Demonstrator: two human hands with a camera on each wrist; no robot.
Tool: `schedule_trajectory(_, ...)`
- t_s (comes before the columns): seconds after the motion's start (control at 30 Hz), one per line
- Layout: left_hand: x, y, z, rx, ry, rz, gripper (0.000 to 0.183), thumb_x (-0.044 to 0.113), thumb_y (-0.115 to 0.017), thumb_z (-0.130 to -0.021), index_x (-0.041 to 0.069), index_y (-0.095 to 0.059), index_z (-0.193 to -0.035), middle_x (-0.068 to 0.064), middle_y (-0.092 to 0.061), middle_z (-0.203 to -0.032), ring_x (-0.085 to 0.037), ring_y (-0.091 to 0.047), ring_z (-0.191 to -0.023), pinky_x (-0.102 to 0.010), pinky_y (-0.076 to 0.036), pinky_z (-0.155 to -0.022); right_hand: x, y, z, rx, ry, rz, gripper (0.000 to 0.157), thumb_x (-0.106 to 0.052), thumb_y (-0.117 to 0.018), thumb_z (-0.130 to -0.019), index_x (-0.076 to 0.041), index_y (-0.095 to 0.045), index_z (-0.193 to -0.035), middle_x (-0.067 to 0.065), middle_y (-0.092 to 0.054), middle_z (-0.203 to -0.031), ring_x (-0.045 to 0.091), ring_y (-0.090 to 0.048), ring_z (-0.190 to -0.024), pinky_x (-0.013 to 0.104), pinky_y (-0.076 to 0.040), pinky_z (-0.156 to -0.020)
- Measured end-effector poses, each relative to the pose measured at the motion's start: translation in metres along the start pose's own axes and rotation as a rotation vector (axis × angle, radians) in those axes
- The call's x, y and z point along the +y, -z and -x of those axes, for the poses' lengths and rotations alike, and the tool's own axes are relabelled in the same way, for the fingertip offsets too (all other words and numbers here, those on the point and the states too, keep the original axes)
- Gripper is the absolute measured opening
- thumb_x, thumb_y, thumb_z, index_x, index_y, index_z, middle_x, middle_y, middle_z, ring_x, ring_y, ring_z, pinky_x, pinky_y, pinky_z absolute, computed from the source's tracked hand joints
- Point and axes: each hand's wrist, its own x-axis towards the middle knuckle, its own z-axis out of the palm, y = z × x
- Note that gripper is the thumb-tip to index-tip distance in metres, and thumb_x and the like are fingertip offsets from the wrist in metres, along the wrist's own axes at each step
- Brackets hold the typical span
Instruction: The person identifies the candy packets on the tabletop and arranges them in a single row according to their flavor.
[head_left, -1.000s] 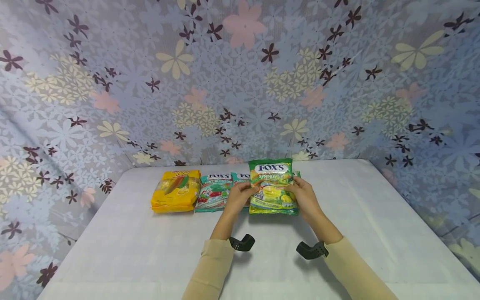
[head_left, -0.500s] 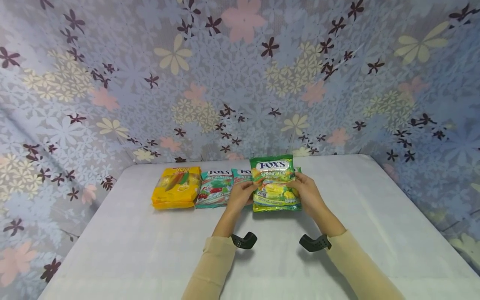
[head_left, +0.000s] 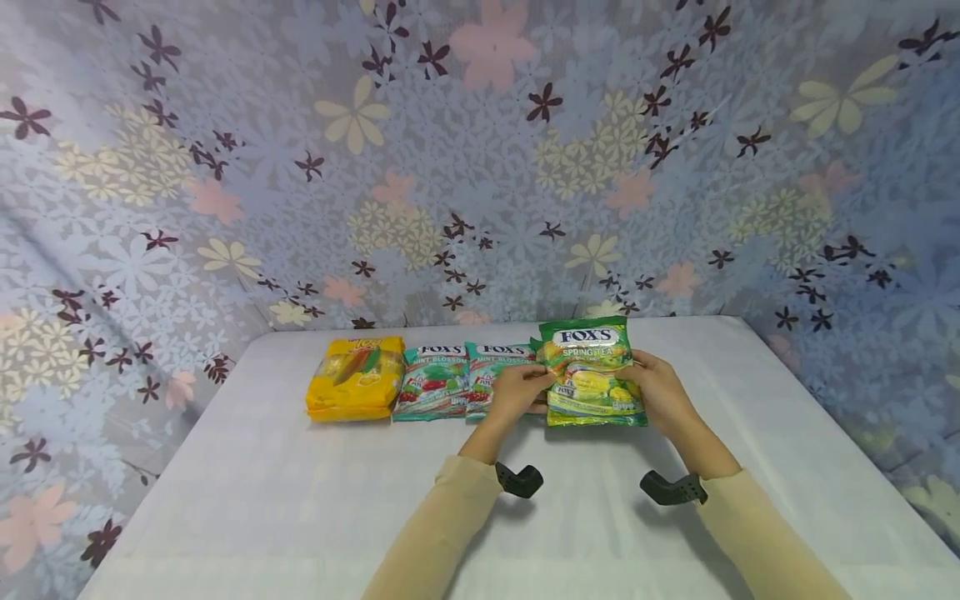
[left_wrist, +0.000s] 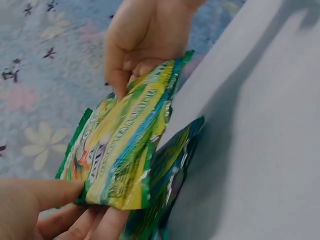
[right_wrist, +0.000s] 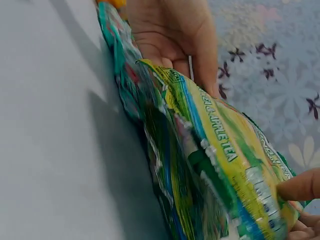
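Note:
Both hands hold a green and yellow Fox's Spring Tea candy bag point(head_left: 591, 379) upright, its printed front toward the head camera. My left hand point(head_left: 517, 393) pinches the left side of the bag, thumb in front and fingers behind. On the opposite side my right hand point(head_left: 663, 398) pinches it the same way. Close behind, a second green candy bag point(left_wrist: 167, 172) shows in the left wrist view, mostly hidden in the head view. Just left of the held bag lies a teal Mint Blossom candy bag point(head_left: 491, 371), partly covered by my left hand.
Another teal Mint Blossom bag point(head_left: 433, 383) and a yellow candy bag with a mango picture point(head_left: 356, 379) continue the row leftward. They lie near the back edge of the white-covered table point(head_left: 300, 500). A floral cloth point(head_left: 480, 183) hangs behind.
Both hands have moved right with the held Spring Tea bag, mostly over the last half second. More of the right-hand Mint Blossom bag shows now.

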Motion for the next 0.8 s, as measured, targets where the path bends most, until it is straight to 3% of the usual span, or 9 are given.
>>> schedule_trajectory(0.23,0.006,-0.034,-0.009,0.020,0.039,0.045,0.031,0.012,-0.068,-0.091,-0.001,-0.066,-0.119,-0.007,-0.068,-0.097,-0.019,-0.067,-0.076,-0.033,-0.058,-0.066,0.008,0.027,-0.002,0.083,-0.034,0.081,0.068,-0.021,-0.053,-0.097,-0.002,-0.020,-0.153,0.006,-0.055,-0.115,0.006,-0.059,-0.083,0.025,-0.053,-0.072)
schedule_trajectory(0.33,0.007,-0.044,-0.012,0.038,0.048,0.073,0.029,0.009,-0.067,-0.091,-0.001,-0.066,-0.119,-0.006,-0.068,-0.097,-0.019,-0.067,-0.074,-0.034,-0.058,-0.065,0.008,0.035,-0.004,0.092,-0.034,0.109,0.073,-0.025,-0.058,-0.096,-0.003,-0.019,-0.154,0.009,-0.055,-0.119,0.006,-0.061,-0.082,0.025,-0.053,-0.072)
schedule_trajectory(0.5,0.006,-0.054,-0.017,0.098,0.002,0.072,0.024,0.008,-0.070,-0.089,-0.001,-0.070,-0.111,-0.007,-0.070,-0.092,-0.019,-0.068,-0.068,-0.038,-0.058,-0.065,0.006,0.043,-0.009,0.103,-0.063,0.111,0.079,-0.023,-0.061,-0.094,-0.005,-0.013,-0.155,0.017,-0.045,-0.139,0.004,-0.061,-0.083,0.024,-0.053,-0.073)
schedule_trajectory(0.8,0.006,-0.064,-0.023,0.151,-0.072,0.047,0.014,0.007,-0.072,-0.087,-0.002,-0.074,-0.098,-0.007,-0.071,-0.082,-0.020,-0.069,-0.062,-0.037,-0.058,-0.061,0.010,0.051,-0.017,0.140,-0.083,0.125,0.078,-0.023,-0.060,-0.094,-0.007,-0.015,-0.155,0.018,-0.044,-0.139,0.005,-0.059,-0.084,0.024,-0.052,-0.072)
